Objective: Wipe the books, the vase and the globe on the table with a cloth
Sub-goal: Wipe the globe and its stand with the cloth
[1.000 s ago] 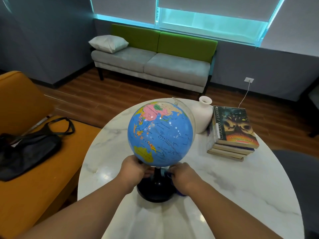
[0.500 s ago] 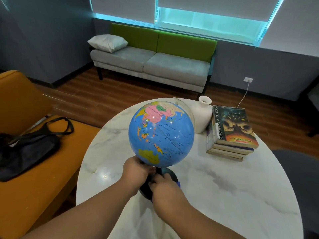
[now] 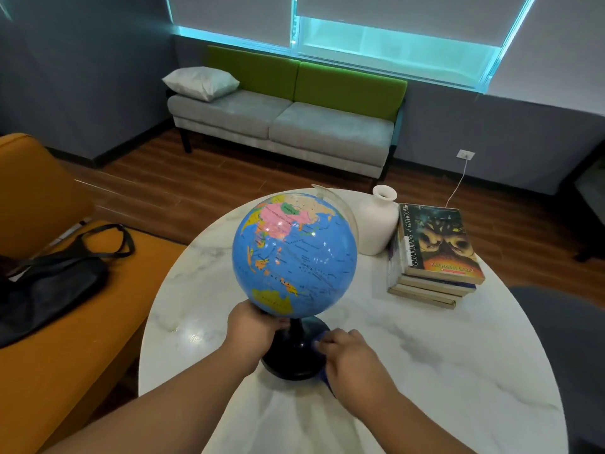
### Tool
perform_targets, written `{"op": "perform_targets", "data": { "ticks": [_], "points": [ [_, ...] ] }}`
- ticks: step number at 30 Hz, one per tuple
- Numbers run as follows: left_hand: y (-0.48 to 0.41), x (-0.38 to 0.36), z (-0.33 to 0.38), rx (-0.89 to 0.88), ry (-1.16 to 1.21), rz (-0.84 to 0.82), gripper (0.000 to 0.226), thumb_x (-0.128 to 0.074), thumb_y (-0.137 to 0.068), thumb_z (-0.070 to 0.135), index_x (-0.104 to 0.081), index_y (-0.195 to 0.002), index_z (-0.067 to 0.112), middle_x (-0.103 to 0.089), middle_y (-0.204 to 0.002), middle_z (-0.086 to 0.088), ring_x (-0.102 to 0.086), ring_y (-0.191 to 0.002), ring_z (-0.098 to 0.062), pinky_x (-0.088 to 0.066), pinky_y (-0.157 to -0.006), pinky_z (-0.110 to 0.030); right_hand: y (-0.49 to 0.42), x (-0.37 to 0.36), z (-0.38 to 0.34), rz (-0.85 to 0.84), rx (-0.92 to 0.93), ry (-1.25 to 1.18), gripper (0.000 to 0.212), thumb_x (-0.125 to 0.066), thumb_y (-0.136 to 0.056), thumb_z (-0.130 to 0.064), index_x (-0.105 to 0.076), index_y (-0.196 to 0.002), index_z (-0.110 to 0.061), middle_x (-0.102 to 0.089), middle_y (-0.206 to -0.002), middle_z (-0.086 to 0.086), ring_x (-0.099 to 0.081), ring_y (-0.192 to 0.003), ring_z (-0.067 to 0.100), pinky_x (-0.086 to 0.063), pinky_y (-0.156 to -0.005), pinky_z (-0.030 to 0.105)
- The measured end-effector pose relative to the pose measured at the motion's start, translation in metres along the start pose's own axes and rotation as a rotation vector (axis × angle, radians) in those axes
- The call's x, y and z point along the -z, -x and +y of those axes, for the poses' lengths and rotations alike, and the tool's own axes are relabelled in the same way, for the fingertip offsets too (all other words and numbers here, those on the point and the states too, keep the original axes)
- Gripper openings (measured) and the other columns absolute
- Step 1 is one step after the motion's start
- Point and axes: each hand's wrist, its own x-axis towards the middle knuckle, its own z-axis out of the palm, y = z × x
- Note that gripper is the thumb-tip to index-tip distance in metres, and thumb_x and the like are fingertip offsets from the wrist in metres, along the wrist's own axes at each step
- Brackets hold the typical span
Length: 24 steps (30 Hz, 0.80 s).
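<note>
So the globe [image 3: 294, 253] stands on its black base [image 3: 288, 358] at the near-left part of the round white marble table [image 3: 458, 362], tilted on its axis with Asia and Australia facing the camera. The left hand [image 3: 252, 326] is wrapped round the stem right under the sphere, fingers curled, pressed up against the bottom of the ball. The right hand [image 3: 347, 352] sits on the right side of the base with its fingers bent over a blue cloth [image 3: 324, 377]. Only little bits of the cloth peek out by the fingertips and under the palm, the rest is hidden. Behind the globe to the right is the white vase [image 3: 379, 221], upright, and right next to it a stack of books [image 3: 435, 257] with a Guardians of Ga'Hoole paperback on top. Vase and stack are either touching or just apart, can't tell which. Off to the left there's an orange seat [image 3: 65, 339] with a black bag [image 3: 49, 286] on it, and a grey sofa [image 3: 281, 126] with a green back and a white pillow [image 3: 200, 82] under the window.
</note>
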Motion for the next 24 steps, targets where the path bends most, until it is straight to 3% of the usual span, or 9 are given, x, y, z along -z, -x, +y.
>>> {"op": "perform_targets", "data": {
  "ticks": [3, 5, 8, 10, 13, 16, 19, 21, 24],
  "points": [
    [-0.004, -0.003, 0.000, -0.028, -0.008, 0.000, 0.015, -0.080, -0.068, 0.002, -0.069, -0.077, 0.006, -0.073, -0.074, -0.011, -0.068, -0.079, -0.027, -0.056, -0.082, -0.044, 0.008, -0.004, -0.013, -0.039, 0.068, -0.029, 0.036, -0.060, -0.065, -0.031, -0.070, -0.100, -0.035, -0.060, -0.101, -0.019, -0.057, -0.076, 0.012, -0.047, -0.061, 0.014],
    [-0.006, -0.002, 0.000, -0.007, 0.019, -0.017, 0.013, -0.076, -0.072, 0.001, -0.070, -0.083, 0.001, -0.074, -0.074, -0.011, -0.071, -0.082, -0.027, -0.057, -0.082, -0.043, 0.015, -0.009, -0.020, -0.079, 0.162, -0.018, 0.040, -0.067, -0.060, -0.037, -0.071, -0.100, -0.036, -0.061, -0.099, -0.020, -0.055, -0.073, 0.008, -0.047, -0.059, 0.010],
    [-0.009, 0.002, -0.001, 0.036, 0.130, -0.068, 0.011, -0.068, -0.080, -0.006, -0.069, -0.089, -0.001, -0.073, -0.067, -0.006, -0.071, -0.063, -0.012, -0.055, -0.057, -0.021, 0.015, -0.007, -0.012, -0.063, 0.124, -0.059, 0.037, -0.058, -0.071, -0.037, -0.071, -0.105, -0.034, -0.063, -0.103, -0.020, -0.058, -0.077, 0.011, -0.050, -0.062, 0.012],
    [-0.009, 0.005, -0.001, 0.041, 0.156, -0.084, 0.014, -0.069, -0.079, -0.008, -0.070, -0.089, 0.002, -0.073, -0.064, -0.002, -0.068, -0.056, -0.007, -0.051, -0.050, -0.016, 0.008, -0.002, 0.001, 0.034, 0.020, -0.071, 0.042, -0.043, -0.077, -0.033, -0.071, -0.108, -0.033, -0.063, -0.107, -0.019, -0.057, -0.082, 0.014, -0.048, -0.068, 0.013],
    [-0.012, 0.006, -0.003, 0.032, 0.089, -0.087, 0.019, -0.077, -0.072, -0.004, -0.073, -0.089, 0.004, -0.075, -0.074, -0.007, -0.072, -0.071, -0.017, -0.059, -0.070, -0.032, -0.005, 0.003, 0.014, 0.032, -0.165, -0.166, 0.041, -0.038, -0.092, -0.023, -0.063, -0.124, -0.028, -0.055, -0.122, -0.010, -0.048, -0.106, 0.016, -0.042, -0.088, 0.019],
    [-0.010, 0.003, -0.004, 0.013, 0.039, -0.058, 0.017, -0.080, -0.069, 0.000, -0.073, -0.082, 0.007, -0.074, -0.071, -0.005, -0.070, -0.078, -0.021, -0.058, -0.075, -0.036, -0.012, -0.005, 0.011, 0.027, -0.238, -0.153, 0.033, -0.041, -0.097, -0.028, -0.061, -0.123, -0.028, -0.051, -0.120, -0.004, -0.048, -0.103, 0.015, -0.041, -0.096, 0.022],
    [-0.011, 0.001, -0.005, -0.026, 0.007, -0.027, 0.013, -0.078, -0.070, 0.001, -0.071, -0.080, 0.005, -0.072, -0.066, -0.003, -0.067, -0.070, -0.016, -0.054, -0.063, -0.027, -0.006, -0.015, -0.009, -0.031, -0.110, -0.064, 0.034, -0.052, -0.087, -0.031, -0.064, -0.118, -0.031, -0.055, -0.116, -0.008, -0.053, -0.100, 0.018, -0.040, -0.083, 0.016],
    [-0.012, -0.001, -0.007, -0.039, 0.014, 0.011, 0.013, -0.078, -0.069, 0.000, -0.068, -0.077, 0.004, -0.068, -0.061, -0.001, -0.061, -0.062, -0.014, -0.047, -0.055, -0.021, 0.005, -0.013, -0.023, -0.091, 0.021, -0.016, 0.038, -0.071, -0.060, -0.040, -0.073, -0.098, -0.036, -0.061, -0.098, -0.016, -0.058, -0.079, 0.011, -0.043, -0.064, 0.012],
    [-0.014, -0.003, -0.012, 0.007, 0.068, 0.075, 0.016, -0.071, -0.077, -0.003, -0.058, -0.073, 0.006, -0.059, -0.066, 0.000, -0.047, -0.061, -0.015, -0.039, -0.054, -0.022, 0.014, -0.019, -0.012, -0.112, 0.040, 0.114, 0.042, -0.070, -0.042, -0.044, -0.074, -0.084, -0.039, -0.061, -0.086, -0.021, -0.055, -0.062, 0.004, -0.039, -0.053, 0.009]
  ]
}}
